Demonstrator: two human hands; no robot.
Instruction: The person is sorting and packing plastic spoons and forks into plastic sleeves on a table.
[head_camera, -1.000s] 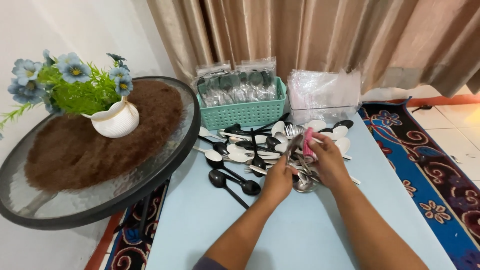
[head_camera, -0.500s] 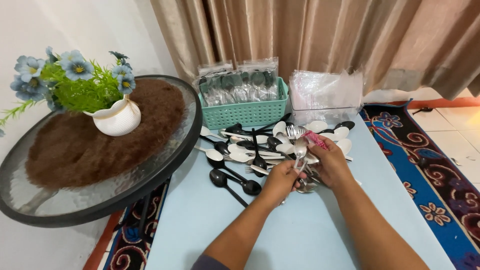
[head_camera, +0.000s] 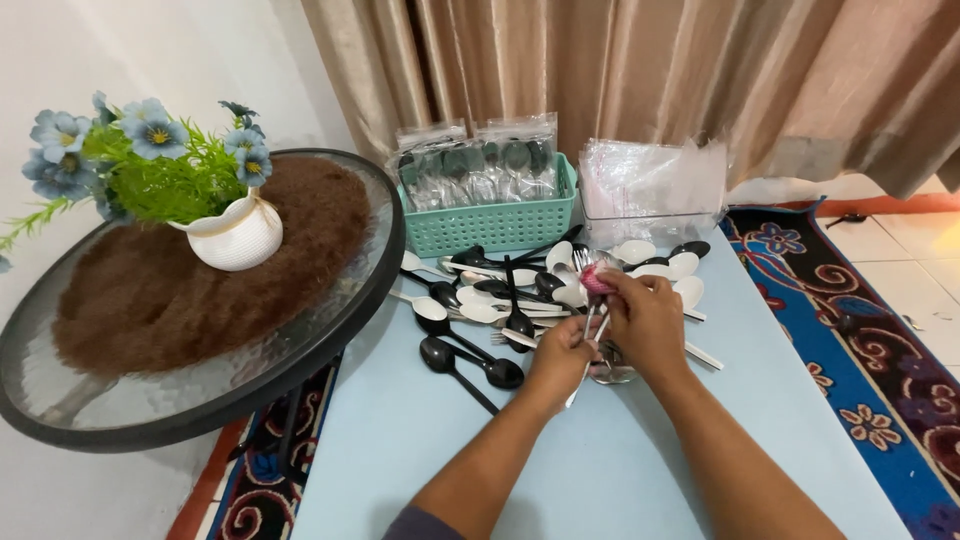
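here i am pinching the small pink band (head_camera: 598, 281) with my right hand (head_camera: 645, 322) fingertips, while my left hand (head_camera: 560, 358) is gripping the shiny metal cutlery bundle (head_camera: 592, 330) upright so it is staying together.

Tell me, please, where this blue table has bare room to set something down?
The blue table is bare near its front edge, either side of the forearms. It is crowded farther back: the spoon pile, teal basket and clear bags.

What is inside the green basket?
The green basket holds clear packets standing upright, with dark spoons showing through. The basket's wall hides the packets' lower parts and its bottom.
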